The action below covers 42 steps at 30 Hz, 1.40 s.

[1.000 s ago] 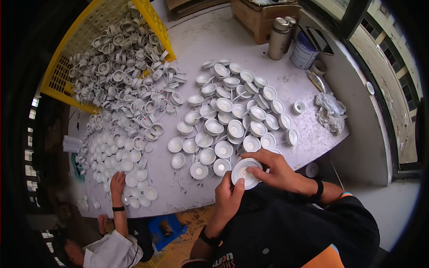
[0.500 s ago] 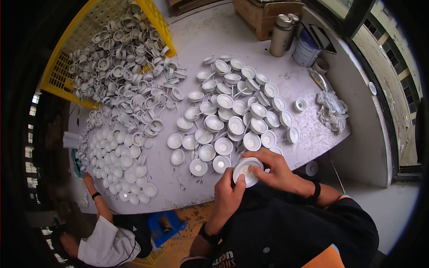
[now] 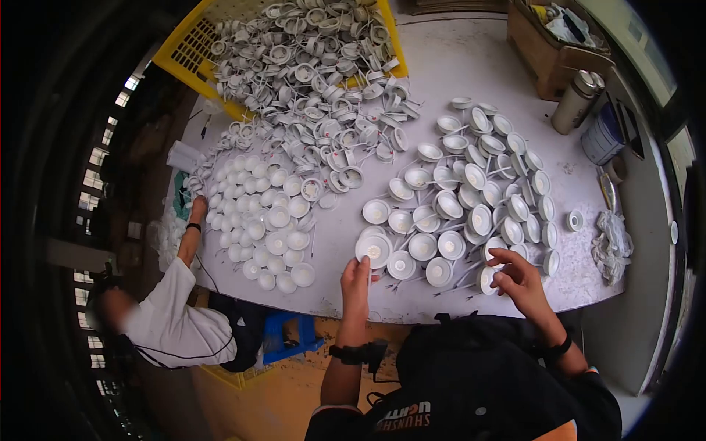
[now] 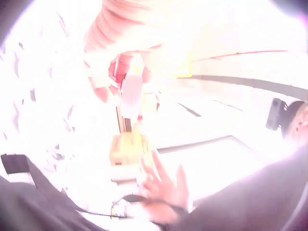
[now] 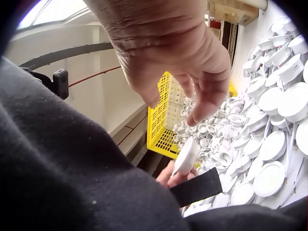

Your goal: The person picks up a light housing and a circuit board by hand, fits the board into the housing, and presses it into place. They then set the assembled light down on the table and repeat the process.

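My left hand (image 3: 356,287) holds a white round downlight (image 3: 373,251) by its edge, its dished face with small LED dots turned up. It sits at the near left corner of a cluster of similar downlights (image 3: 439,271). My right hand (image 3: 521,283) is apart from it, over the cluster's near right side. In the right wrist view, the right hand (image 5: 178,62) has loosely bent fingers with nothing between them, and the held downlight (image 5: 186,156) shows below. Glare washes out most of the left wrist view, where the left hand (image 4: 130,33) appears at the top.
A yellow crate (image 3: 198,55) spills white lamp housings (image 3: 323,95) onto the table. Small white domed pieces (image 3: 257,220) lie at left, where another person (image 3: 184,294) reaches across. A box (image 3: 555,59), flask (image 3: 577,103), tin (image 3: 604,136) and crumpled plastic bag (image 3: 612,246) line the right side.
Both hands were on the downlight. The right hand has let go and moved right, while the left has carried it left over the cluster's edge. The head view has shifted; the other person's arm moved.
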{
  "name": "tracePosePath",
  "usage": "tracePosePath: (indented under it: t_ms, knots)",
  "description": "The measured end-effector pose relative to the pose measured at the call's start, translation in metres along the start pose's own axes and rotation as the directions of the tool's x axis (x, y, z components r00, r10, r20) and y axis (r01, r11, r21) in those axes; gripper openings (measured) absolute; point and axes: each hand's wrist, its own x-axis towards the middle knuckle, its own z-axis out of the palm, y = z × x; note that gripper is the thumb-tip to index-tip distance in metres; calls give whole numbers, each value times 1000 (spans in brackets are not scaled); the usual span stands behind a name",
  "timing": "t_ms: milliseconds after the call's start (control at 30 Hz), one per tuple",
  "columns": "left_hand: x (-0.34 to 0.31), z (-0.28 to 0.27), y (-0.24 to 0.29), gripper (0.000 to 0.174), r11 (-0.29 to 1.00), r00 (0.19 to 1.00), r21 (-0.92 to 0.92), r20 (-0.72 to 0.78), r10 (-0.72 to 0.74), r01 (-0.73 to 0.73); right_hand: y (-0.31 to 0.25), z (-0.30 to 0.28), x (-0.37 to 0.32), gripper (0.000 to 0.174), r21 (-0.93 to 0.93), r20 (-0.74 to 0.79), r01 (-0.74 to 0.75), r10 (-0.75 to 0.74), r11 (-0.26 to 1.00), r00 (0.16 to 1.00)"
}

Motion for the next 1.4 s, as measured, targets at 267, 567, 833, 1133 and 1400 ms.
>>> tracePosePath:
  t_ms: [267, 567, 833, 1133, 1400]
  knots:
    - [138, -71, -68, 34, 953, 953, 291, -301, 12, 80, 10, 9, 8, 31, -209, -21, -88, 86, 974, 996]
    - [160, -61, -60, 53, 935, 906, 340, -420, 53, 103, 11, 15, 15, 30, -333, -48, -91, 80, 939, 996]
    - [200, -102, -51, 52, 876, 786, -463, -489, -378, 134, 11, 17, 15, 28, -504, 8, 25, -24, 863, 1000]
    - [126, -83, -43, 43, 903, 838, -372, -405, -367, 216, 5, 10, 5, 26, -448, -21, 33, -47, 893, 999]
    - [-17, -6, 50, 19, 707, 984, 685, 100, 146, -175, -9, 12, 10, 31, -343, 157, 231, -187, 910, 970]
